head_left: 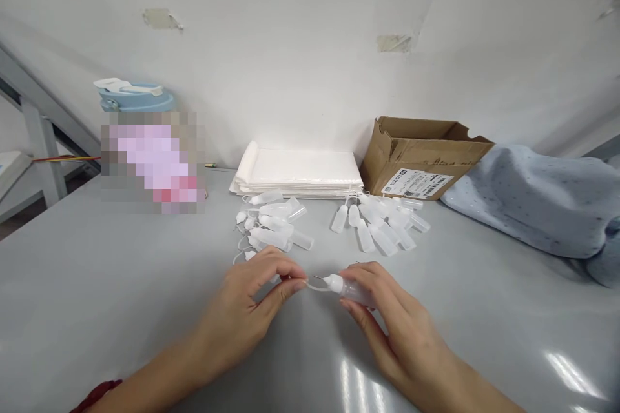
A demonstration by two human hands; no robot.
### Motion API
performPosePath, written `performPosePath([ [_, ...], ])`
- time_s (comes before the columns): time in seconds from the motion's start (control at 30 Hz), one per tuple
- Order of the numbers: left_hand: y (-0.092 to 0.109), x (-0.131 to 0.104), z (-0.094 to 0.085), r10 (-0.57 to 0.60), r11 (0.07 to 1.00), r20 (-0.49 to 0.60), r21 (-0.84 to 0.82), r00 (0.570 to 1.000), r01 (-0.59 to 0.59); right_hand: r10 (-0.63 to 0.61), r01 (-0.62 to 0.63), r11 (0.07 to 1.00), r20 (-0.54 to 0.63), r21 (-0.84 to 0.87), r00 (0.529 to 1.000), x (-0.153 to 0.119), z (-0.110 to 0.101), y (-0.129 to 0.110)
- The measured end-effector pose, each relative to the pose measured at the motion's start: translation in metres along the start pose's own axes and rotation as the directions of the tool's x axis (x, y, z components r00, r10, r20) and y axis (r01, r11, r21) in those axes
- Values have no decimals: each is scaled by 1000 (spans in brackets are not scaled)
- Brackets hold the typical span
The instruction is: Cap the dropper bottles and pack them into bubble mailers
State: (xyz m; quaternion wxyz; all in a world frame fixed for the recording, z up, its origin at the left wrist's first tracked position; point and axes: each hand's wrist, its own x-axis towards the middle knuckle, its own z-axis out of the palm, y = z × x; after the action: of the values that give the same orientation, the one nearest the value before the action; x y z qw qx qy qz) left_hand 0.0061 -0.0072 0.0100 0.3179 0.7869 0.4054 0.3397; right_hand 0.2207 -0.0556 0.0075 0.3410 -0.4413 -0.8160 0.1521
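Observation:
Low in the middle of the head view, my right hand [394, 319] is wrapped round a translucent white needle-tip squeeze bottle [356, 290]. The bottle lies tilted on its side, its thin metal needle pointing left. A thin white strap [320, 288] curves from the bottle's neck to my left hand [261, 303]. There, thumb and forefinger pinch the strap's end; the cap at that end is hidden by the fingertips. Just beyond my left hand lies a group of similar bottles [278, 224] with straps. Another group [387, 222] is spread farther right.
Behind the bottles sits a stack of white padded envelopes [300, 171] against the wall. An open cardboard box [426, 161] with a label stands right of it, beside a grey-blue dotted cloth [533, 200]. At the left are a light-blue lidded container [138, 100] and a blurred-out pink item [155, 158].

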Motion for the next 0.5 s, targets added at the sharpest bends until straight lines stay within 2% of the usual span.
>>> performPosePath([
  [0.13,7,2,0,-82,996,-22,-22,996,81,11,-11,1000,25,22,1000,0,1,-2],
  [0.27,12,4,-3,-175,982,41,-63,984,177,15,-16,999,31,36,999,2,0,-4],
  [0.5,9,2,-3,-270,950,110,-128,957,283,18,-23,996,60,85,998,1,1,-5],
])
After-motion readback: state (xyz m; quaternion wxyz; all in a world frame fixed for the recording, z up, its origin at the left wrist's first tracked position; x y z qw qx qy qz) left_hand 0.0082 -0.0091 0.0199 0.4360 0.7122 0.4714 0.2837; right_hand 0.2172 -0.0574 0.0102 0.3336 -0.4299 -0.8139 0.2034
